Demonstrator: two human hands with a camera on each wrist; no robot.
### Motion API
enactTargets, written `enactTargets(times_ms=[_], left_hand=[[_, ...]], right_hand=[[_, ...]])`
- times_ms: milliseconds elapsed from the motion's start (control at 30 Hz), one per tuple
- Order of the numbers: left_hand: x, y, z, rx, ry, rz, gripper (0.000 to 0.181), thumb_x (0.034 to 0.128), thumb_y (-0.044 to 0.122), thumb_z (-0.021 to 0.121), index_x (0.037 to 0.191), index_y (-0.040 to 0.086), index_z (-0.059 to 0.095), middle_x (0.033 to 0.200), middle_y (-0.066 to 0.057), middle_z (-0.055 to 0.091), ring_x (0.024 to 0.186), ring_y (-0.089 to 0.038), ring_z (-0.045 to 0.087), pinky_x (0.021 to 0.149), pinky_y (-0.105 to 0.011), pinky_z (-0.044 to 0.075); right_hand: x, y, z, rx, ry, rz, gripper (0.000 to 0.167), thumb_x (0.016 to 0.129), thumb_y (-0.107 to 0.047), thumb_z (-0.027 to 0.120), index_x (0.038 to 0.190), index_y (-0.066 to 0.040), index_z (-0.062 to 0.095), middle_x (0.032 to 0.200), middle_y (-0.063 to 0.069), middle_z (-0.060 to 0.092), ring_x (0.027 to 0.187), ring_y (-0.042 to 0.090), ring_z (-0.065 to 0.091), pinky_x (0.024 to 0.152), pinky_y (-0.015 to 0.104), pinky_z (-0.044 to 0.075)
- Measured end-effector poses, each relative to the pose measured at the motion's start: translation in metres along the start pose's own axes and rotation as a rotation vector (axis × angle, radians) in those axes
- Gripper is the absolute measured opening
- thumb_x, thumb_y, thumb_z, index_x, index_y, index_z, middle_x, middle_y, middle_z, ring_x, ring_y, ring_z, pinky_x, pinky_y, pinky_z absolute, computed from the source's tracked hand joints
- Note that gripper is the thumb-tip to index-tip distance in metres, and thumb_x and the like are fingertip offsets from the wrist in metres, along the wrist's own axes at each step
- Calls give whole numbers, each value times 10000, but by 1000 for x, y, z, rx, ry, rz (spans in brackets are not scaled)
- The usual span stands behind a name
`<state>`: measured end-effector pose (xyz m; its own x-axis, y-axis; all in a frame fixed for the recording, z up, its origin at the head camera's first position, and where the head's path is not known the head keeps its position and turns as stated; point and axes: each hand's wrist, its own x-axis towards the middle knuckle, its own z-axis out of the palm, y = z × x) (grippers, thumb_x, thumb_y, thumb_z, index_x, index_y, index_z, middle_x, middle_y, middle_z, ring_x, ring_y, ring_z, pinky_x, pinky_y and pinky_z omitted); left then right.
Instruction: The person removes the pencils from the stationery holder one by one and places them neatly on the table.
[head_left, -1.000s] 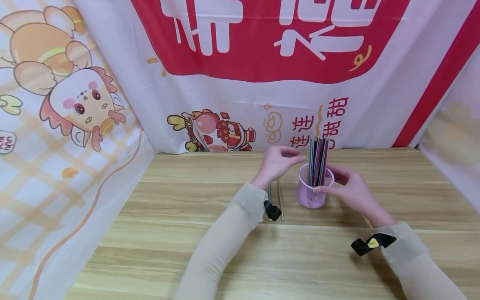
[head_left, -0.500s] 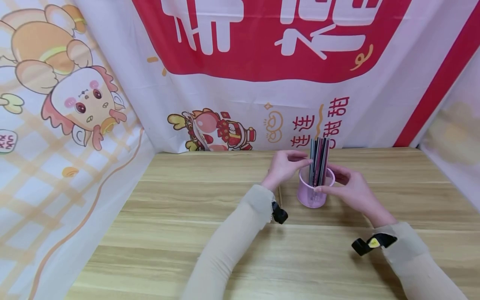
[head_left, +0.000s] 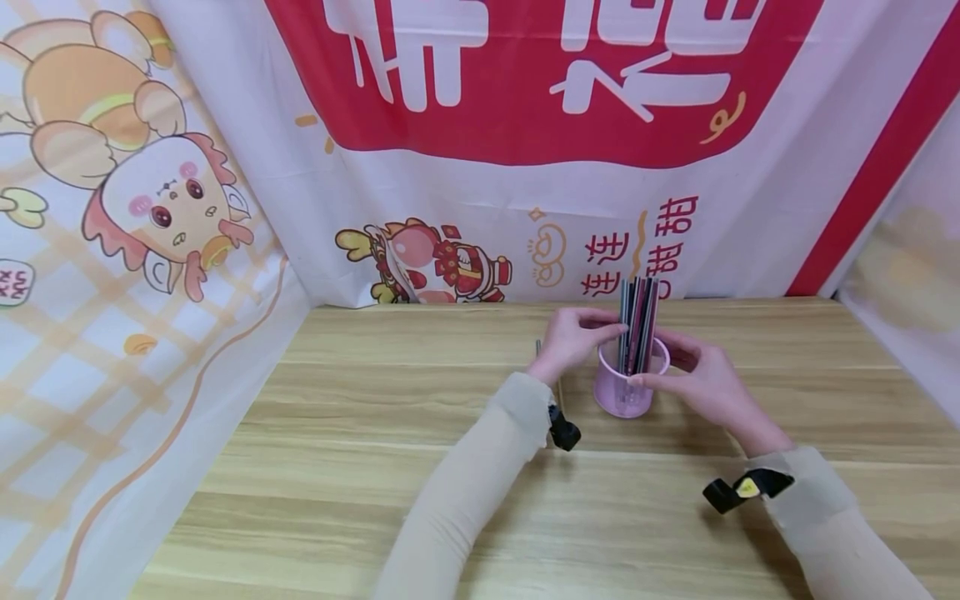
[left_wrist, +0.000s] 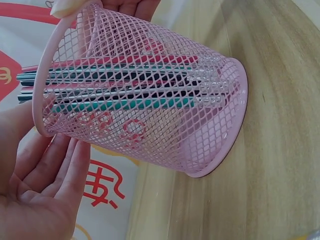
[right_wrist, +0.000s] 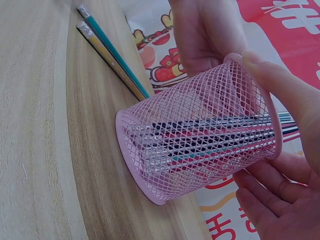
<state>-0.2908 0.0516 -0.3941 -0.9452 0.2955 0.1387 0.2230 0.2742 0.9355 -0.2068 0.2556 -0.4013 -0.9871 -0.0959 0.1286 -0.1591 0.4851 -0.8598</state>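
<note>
A pink mesh pen cup (head_left: 619,402) stands upright on the table with several pencils (head_left: 639,325) in it, dark, teal and reddish, their clear-tipped ends down. My right hand (head_left: 703,382) grips the cup's rim from the right, thumb at the near side and fingers round the far side. From the left, my left hand (head_left: 570,340) pinches at the upper shafts of the leftmost pencils, thumb in front. How many it holds cannot be told. In the right wrist view, a teal pencil (right_wrist: 115,52) and a yellow pencil (right_wrist: 112,61) lie side by side on the table.
The wooden table (head_left: 315,467) reaches back to a hanging white and red printed cloth (head_left: 525,125). A patterned cloth (head_left: 112,333) borders the left side, and a pale cloth (head_left: 907,275) the right.
My left hand has moved right and slightly down, from beside the cup to the pencils' upper shafts. The right hand and the cup have stayed in place.
</note>
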Motion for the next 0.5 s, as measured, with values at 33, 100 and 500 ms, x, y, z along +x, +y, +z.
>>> enactTargets(times_ms=[33, 100, 500], left_hand=[[0, 0, 0, 0, -1, -2, 284, 860, 311, 844, 1096, 161, 791, 1004, 89, 753, 878, -19, 674, 789, -185, 562], [0, -1, 1, 3, -2, -3, 283, 862, 313, 842, 1095, 160, 791, 1000, 93, 752, 872, -19, 673, 781, -187, 564], [-2, -1, 3, 21, 9, -5, 268, 866, 328, 839, 1073, 162, 798, 972, 114, 746, 859, -12, 662, 775, -187, 557]], right_hand=[[0, 0, 0, 2, -1, 0, 842, 842, -316, 869, 1512, -18, 456, 1470, 229, 511, 1310, 430, 508, 1098, 579, 407], [0, 0, 0, 3, -1, 0, 838, 842, -314, 869, 1512, -22, 458, 1470, 227, 512, 1311, 429, 507, 1098, 581, 407], [1, 2, 0, -5, -12, 12, 863, 845, -321, 866, 1528, -21, 431, 1489, 238, 486, 1320, 447, 491, 1097, 599, 400]])
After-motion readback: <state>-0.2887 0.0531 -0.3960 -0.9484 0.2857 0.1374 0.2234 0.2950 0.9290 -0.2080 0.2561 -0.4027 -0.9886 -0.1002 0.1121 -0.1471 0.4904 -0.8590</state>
